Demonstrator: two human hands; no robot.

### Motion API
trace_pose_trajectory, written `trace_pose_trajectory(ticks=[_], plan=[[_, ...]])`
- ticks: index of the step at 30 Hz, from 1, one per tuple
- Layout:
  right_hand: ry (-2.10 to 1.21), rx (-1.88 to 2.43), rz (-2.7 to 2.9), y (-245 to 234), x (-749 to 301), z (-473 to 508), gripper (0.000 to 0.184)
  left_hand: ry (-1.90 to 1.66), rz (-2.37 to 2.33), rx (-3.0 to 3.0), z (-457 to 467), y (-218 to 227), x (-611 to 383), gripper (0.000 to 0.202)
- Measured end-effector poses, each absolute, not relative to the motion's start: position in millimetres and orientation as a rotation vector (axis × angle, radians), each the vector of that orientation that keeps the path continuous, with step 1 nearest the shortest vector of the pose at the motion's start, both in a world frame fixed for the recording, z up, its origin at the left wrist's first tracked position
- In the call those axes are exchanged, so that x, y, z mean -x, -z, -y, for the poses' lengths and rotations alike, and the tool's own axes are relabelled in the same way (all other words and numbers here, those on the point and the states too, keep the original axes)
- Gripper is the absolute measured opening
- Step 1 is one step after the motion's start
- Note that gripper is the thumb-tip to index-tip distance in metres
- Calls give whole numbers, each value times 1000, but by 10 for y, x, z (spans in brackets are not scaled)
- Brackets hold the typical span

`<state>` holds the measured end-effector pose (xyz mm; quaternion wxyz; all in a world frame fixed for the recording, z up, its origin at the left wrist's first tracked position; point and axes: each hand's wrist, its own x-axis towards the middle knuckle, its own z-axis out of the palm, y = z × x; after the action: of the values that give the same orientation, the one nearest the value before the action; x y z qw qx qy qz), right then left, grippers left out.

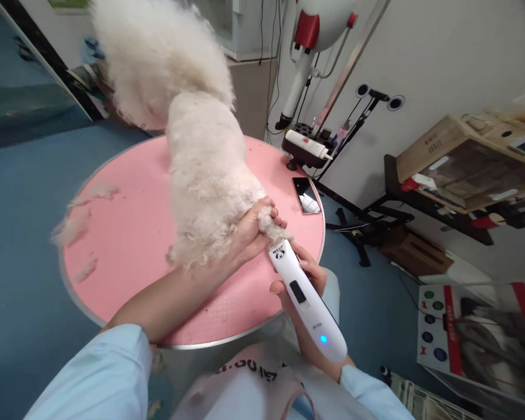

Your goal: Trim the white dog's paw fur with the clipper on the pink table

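A fluffy white dog (207, 151) stands on a round pink table (131, 251), its rear toward me and its head end at the upper left. Its back is short-haired, while the fur on the head is long and full. My left hand (256, 230) is closed around one of its hind legs (273, 227). In my right hand (304, 268) I grip white hair clippers (308, 297) with a blue light lit. The clipper head touches or nearly touches the fur at the lower end of that leg; the blade itself is hidden.
Tufts of cut fur (76, 227) lie at the table's left edge. A phone (306, 195) rests near the right rim, beside a holder with a white bottle (308, 144). Behind stands a dryer (321, 26). A wooden cabinet (433, 140) and a printed box (433, 326) are at right.
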<state>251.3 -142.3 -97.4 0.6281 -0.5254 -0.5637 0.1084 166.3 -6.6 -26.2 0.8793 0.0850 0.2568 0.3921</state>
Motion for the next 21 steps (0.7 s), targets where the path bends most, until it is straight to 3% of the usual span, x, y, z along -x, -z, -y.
trace_pose_trajectory(ticks=[21], plan=[[-165, 1117, 1377, 1007, -2673, 1165, 52, -882, -540, -187, -37, 229, -1571, 20]])
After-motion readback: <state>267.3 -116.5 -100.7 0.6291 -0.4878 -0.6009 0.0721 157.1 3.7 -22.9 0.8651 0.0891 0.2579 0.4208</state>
